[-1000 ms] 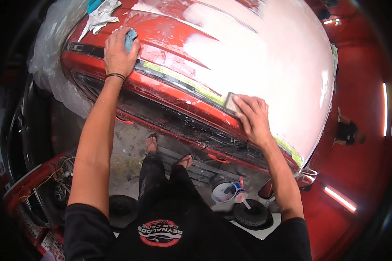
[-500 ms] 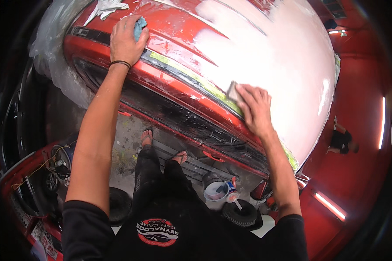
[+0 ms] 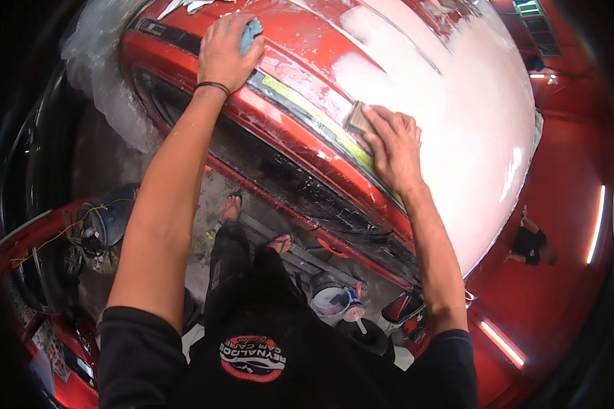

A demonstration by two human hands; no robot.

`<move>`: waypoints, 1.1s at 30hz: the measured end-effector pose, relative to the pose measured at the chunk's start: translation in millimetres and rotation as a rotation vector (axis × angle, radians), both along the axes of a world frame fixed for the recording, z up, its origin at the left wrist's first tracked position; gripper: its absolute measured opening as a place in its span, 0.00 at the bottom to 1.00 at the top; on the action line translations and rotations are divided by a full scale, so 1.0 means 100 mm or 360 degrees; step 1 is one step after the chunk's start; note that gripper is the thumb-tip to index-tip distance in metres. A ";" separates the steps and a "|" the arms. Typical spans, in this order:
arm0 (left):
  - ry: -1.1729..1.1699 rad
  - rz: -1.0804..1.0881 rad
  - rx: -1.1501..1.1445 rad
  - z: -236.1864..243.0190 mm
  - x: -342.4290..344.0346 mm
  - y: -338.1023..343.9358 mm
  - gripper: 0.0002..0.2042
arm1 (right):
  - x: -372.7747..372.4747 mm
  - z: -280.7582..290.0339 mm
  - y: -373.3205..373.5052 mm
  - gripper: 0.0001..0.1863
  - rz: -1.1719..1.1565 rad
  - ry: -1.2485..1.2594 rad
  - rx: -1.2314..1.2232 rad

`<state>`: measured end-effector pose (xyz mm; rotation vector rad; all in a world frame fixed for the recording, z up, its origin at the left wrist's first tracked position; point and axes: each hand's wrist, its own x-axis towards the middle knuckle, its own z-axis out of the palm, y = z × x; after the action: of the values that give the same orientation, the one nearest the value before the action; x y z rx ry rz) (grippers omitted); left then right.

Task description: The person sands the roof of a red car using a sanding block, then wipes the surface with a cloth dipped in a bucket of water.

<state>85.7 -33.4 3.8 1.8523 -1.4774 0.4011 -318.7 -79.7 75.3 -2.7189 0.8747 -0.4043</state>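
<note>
Greyish block (image 3: 361, 120), visible end pointing upper left, long axis unclear, clamped in right grip (image 3: 396, 148)

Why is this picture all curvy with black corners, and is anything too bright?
In the head view, the wide fisheye lens bends the long edges of the red car and darkens the corners; also in the head view, the white patch looks nearly washed out, and a light strip glares.

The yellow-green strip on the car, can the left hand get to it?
Probably yes: the strip starts close to the left hand and nothing seems to stand between them, though that hand holds a blue wad.
</note>
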 end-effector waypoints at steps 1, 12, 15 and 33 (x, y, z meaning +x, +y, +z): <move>-0.0006 0.0003 -0.0011 -0.02 0.01 -0.01 0.24 | 0.02 0.00 -0.02 0.27 0.0020 -0.0004 -0.0009; -0.0028 0.0013 0.0012 -0.01 0.02 0.01 0.24 | 0.04 -0.01 0.00 0.28 -0.0014 0.0000 0.0020; 0.0016 0.0006 0.0062 -0.04 0.03 0.06 0.24 | -0.13 -0.05 0.12 0.28 0.0000 0.0047 0.0001; -0.0006 0.0060 0.0044 0.05 0.02 0.11 0.24 | -0.79 -0.12 0.28 0.28 -0.0080 0.0039 0.0045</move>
<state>88.1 -22.7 8.4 1.9047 -1.4590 0.4046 -397.3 -52.2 63.4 -2.6863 0.9495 -0.3668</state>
